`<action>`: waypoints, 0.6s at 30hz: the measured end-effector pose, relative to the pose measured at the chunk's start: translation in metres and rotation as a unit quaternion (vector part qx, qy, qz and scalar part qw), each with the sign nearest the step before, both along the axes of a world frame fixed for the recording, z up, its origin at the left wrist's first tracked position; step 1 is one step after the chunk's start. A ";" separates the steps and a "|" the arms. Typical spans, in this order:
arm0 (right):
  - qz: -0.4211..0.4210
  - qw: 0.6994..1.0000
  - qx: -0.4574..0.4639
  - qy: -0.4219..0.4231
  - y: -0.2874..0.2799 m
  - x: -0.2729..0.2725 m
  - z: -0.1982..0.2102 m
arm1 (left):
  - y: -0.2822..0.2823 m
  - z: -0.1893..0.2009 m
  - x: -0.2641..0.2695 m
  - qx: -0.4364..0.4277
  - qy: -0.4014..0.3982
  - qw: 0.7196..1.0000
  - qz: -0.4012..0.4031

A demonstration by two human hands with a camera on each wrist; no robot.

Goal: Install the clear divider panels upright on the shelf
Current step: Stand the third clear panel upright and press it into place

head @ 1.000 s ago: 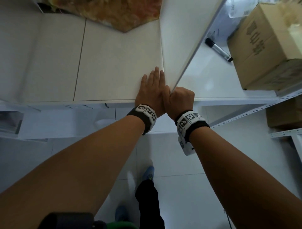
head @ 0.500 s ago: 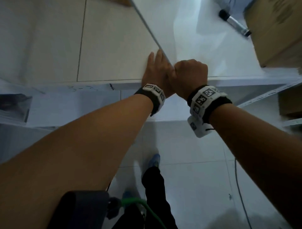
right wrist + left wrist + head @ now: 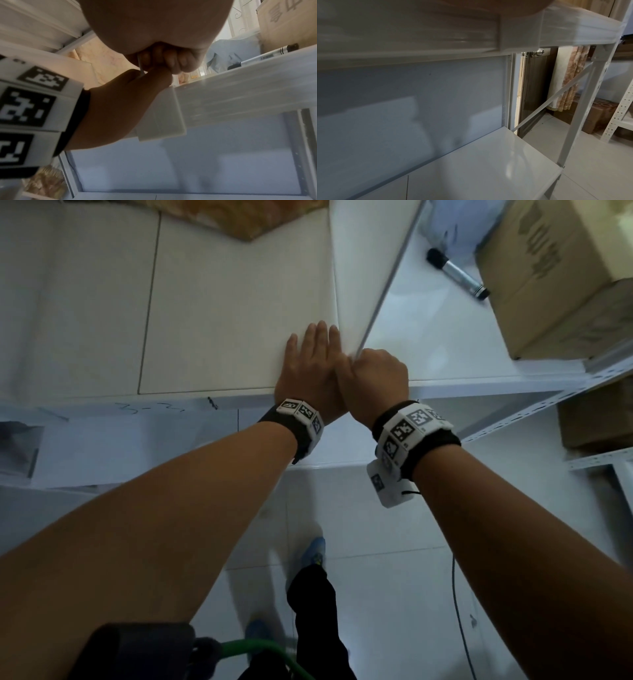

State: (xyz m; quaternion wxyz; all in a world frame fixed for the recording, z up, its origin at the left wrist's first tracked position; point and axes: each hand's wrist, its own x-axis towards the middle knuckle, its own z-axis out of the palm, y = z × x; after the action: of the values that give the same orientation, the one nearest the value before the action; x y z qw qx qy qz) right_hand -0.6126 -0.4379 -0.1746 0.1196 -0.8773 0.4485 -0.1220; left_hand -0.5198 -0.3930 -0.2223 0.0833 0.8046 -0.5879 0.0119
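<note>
A clear divider panel (image 3: 363,268) stands on edge on the white shelf (image 3: 222,320), running from the front rim toward the back. My left hand (image 3: 315,364) lies flat with straight fingers against the panel's left side at its front end. My right hand (image 3: 376,381) is a fist around the panel's front edge. In the right wrist view its fingers (image 3: 168,60) curl round the thin panel edge (image 3: 139,65), and the left thumb touches them. A white clip bracket (image 3: 163,115) sits on the shelf's front rail under both hands, and shows in the left wrist view as the bracket (image 3: 520,33).
A silver and black marker (image 3: 455,275) and a cardboard box (image 3: 555,278) sit on the shelf right of the panel. A lower shelf (image 3: 488,169) lies beneath. Another box (image 3: 596,419) sits lower right. My feet and a cable are on the tiled floor.
Both hands stay at the panel's front end. Half a second ago the panel's top edge ran toward the upper left; now it runs toward the upper right, as one second ago.
</note>
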 end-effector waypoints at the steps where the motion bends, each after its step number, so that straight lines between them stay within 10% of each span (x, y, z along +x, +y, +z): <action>1: 0.000 1.000 0.003 -0.001 0.000 0.000 0.000 | 0.000 -0.001 0.000 -0.004 0.001 1.000 0.001; 18: -0.004 0.994 -0.046 -0.097 -0.002 -0.002 -0.023 | 0.001 0.000 0.001 -0.009 0.004 1.000 -0.006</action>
State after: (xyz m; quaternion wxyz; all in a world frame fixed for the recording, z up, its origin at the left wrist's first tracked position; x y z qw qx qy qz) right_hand -0.6144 -0.4394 -0.1981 0.1216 -0.8641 0.4324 -0.2271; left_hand -0.5184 -0.3923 -0.2226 0.0926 0.8004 -0.5922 0.0135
